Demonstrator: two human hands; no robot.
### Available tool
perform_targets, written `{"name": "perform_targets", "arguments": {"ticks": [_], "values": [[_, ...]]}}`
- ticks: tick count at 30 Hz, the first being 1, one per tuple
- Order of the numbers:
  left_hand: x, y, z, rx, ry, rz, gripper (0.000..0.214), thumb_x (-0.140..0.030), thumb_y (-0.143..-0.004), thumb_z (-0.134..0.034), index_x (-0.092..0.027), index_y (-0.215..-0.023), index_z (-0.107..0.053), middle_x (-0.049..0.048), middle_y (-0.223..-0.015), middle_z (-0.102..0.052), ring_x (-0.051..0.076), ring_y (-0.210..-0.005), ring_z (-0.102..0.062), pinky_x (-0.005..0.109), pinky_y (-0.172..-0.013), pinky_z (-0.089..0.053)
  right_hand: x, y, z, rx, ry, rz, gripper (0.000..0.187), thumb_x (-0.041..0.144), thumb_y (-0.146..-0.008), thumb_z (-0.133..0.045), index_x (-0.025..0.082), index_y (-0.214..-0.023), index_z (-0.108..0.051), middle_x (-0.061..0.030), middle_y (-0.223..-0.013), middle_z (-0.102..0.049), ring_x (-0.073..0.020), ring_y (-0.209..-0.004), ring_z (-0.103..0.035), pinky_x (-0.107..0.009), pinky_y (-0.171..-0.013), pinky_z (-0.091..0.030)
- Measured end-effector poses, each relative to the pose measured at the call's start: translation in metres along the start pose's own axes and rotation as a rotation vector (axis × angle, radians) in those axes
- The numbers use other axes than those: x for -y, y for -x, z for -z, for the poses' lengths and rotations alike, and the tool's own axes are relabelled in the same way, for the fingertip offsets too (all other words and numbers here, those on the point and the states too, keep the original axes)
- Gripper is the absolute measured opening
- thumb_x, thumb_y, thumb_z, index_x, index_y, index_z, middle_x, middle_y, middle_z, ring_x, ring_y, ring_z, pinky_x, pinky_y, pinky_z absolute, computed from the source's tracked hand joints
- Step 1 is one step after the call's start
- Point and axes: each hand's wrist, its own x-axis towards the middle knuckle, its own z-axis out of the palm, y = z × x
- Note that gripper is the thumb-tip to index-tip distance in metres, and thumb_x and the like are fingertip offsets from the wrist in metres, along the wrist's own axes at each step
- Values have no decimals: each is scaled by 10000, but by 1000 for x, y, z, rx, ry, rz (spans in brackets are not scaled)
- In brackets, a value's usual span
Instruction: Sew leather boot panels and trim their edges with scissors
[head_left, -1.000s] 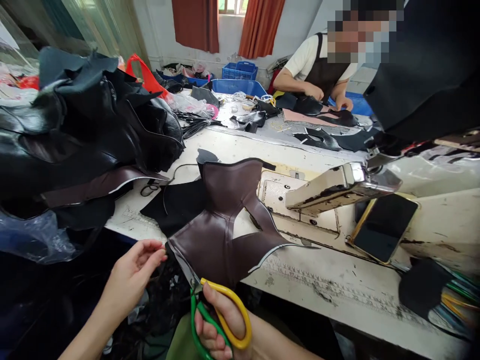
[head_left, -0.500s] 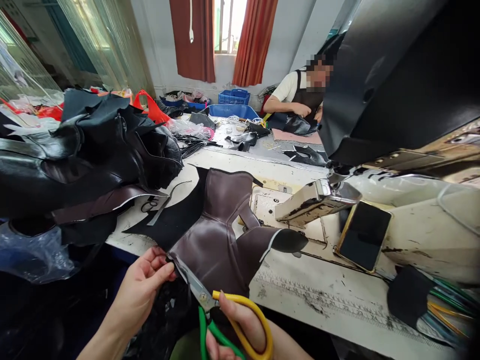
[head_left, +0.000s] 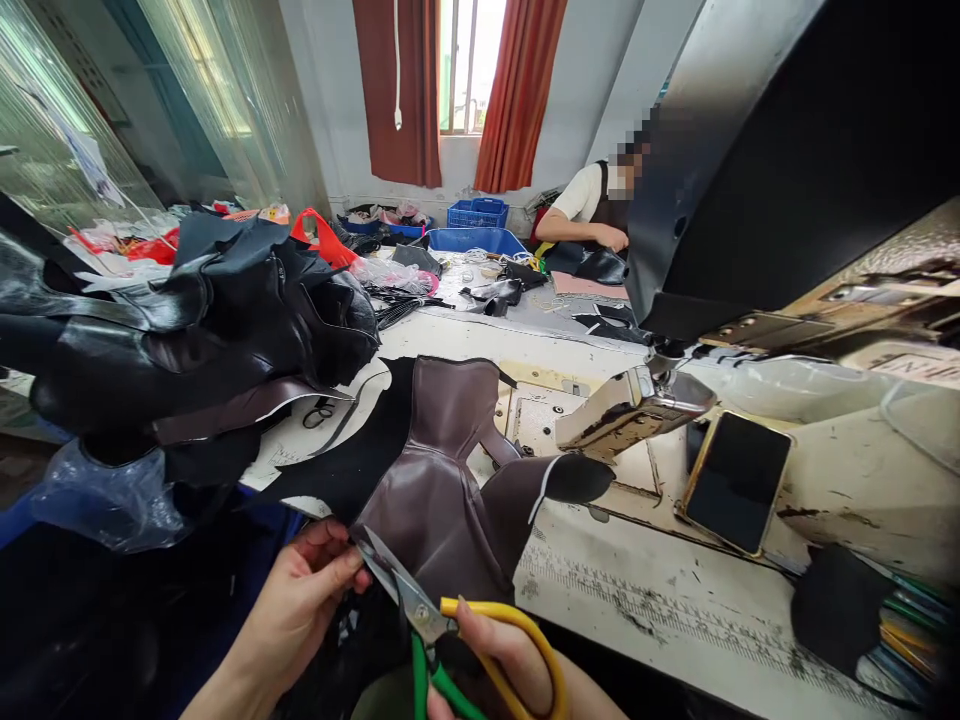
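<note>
A dark brown leather piece [head_left: 427,500] with black lining [head_left: 360,445] lies across the front edge of the sewing machine bed. My left hand [head_left: 319,575] pinches the black edge of this piece at its lower left corner. In my right hand [head_left: 502,650] is a pair of scissors [head_left: 424,612] with one yellow and one green handle. Their blades lie along the leather's lower left edge, tips close to my left fingers. The blades look slightly parted. Part of my right hand is cut off by the frame's bottom.
A sewing machine [head_left: 630,400] stands on the right, with a phone [head_left: 739,480] beside it. Black leather pieces [head_left: 247,320] are heaped on the left, above a clear plastic bag [head_left: 112,500]. Across the table a co-worker [head_left: 592,210] handles black material near a blue bin [head_left: 476,241].
The camera view has shifted, so most things sit slightly lower and to the right. Both hands keep their hold, and the scissors stay at the leather's edge.
</note>
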Motion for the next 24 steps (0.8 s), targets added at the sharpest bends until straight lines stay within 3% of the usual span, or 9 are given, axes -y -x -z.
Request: {"name": "perform_targets", "arguments": {"ticks": [3,9,16,24], "values": [[2,3,3,24,41,-2,408,-287,-462,-950,-157,-710,-653,-23,-610,-658,80,-508,-587,177,-520,-471,1,5,-4,1,-56,-4,827,771,-884,-320,28,-767,-664,-67,-655,-531,-103,-573,-449,-215,-537,-316],[2,8,-1,35,-23,-52,394,-346,-485,-938,-143,-678,-661,-1,-627,-668,88,-518,-582,192,-526,-470,6,11,-17,-134,-86,78,735,734,-897,-388,58,-862,-675,-90,-750,-591,-134,-671,-531,-242,-667,-405],[0,10,-4,24,-5,-69,413,-349,-454,-945,-148,-650,-643,-7,-608,-664,91,-503,-575,196,-515,-457,-1,3,-13,-118,-98,90,776,797,-841,-409,67,-799,-670,-75,-686,-574,-118,-587,-516,-229,-598,-405],[-4,16,-9,62,-53,-205,368,-432,-590,-877,-155,-704,-665,15,-560,-663,125,-508,-598,224,-540,-482,-2,8,-7,-109,-131,101,690,739,-849,-483,79,-819,-684,-89,-703,-604,-136,-603,-554,-238,-602,-427]]}}
